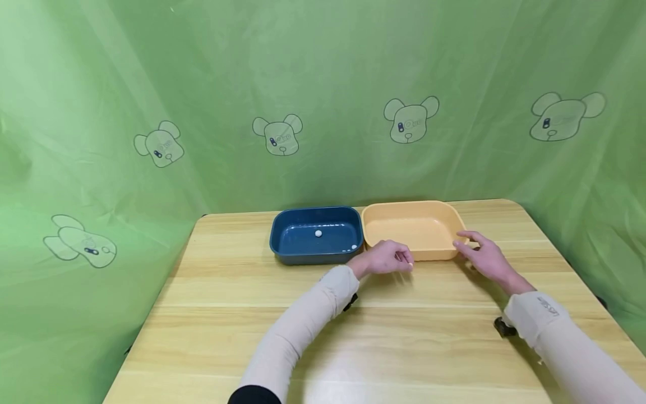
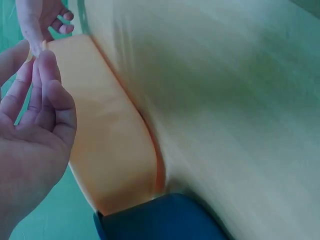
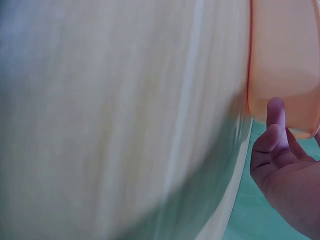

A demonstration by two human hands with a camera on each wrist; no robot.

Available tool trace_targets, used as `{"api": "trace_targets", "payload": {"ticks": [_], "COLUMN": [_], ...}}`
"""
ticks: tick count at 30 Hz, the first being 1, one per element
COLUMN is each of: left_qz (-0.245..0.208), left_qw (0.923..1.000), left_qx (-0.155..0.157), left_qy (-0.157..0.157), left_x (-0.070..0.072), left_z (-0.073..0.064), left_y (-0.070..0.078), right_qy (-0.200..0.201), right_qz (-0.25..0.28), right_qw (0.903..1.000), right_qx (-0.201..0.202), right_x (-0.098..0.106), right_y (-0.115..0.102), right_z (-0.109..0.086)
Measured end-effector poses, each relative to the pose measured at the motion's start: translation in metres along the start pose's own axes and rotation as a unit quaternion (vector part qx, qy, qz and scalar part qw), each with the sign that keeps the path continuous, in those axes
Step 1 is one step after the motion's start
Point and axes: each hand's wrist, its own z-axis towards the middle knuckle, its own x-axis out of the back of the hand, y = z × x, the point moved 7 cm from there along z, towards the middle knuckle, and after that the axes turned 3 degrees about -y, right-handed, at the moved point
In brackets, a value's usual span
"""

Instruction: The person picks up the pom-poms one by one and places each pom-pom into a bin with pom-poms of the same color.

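Observation:
My left hand (image 1: pixel 386 257) hovers in front of the orange tray (image 1: pixel 407 257), its fingers bent and their tips brought close together. Pale spots show at those fingertips in the left wrist view; I cannot tell whether they are nails or a small thing held there. At the tray's right end is my right hand (image 1: pixel 487 259), with thumb and forefinger apart over the rim. Whether it touches the rim is unclear. Inside the blue tray (image 1: pixel 313 258) lie a white ball (image 1: pixel 318 233) near the middle and a smaller white ball (image 1: pixel 354 247) at the front right corner.
Both trays stand side by side, touching or nearly so, toward the back of the wooden table (image 1: pixel 393 342). A green curtain (image 1: pixel 343 67) with bear-head outlines hangs behind the table and along its sides.

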Motion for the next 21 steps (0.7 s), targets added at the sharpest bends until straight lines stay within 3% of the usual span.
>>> {"api": "trace_targets", "payload": {"ticks": [8, 21], "left_qz": [-0.042, -0.046], "left_qw": [0.9980, 0.9860], "left_qx": [0.004, 0.011], "left_qy": [0.046, 0.160], "left_x": [0.016, 0.039], "left_z": [-0.004, -0.003], "left_y": [-0.001, -0.015], "right_qy": [-0.004, -0.008], "right_qz": [0.000, -0.002], "right_qw": [1.0000, 1.0000], "right_qx": [0.001, -0.001], "right_x": [-0.001, -0.001], "right_y": [0.000, 0.000], "right_z": [0.000, 0.001]}}
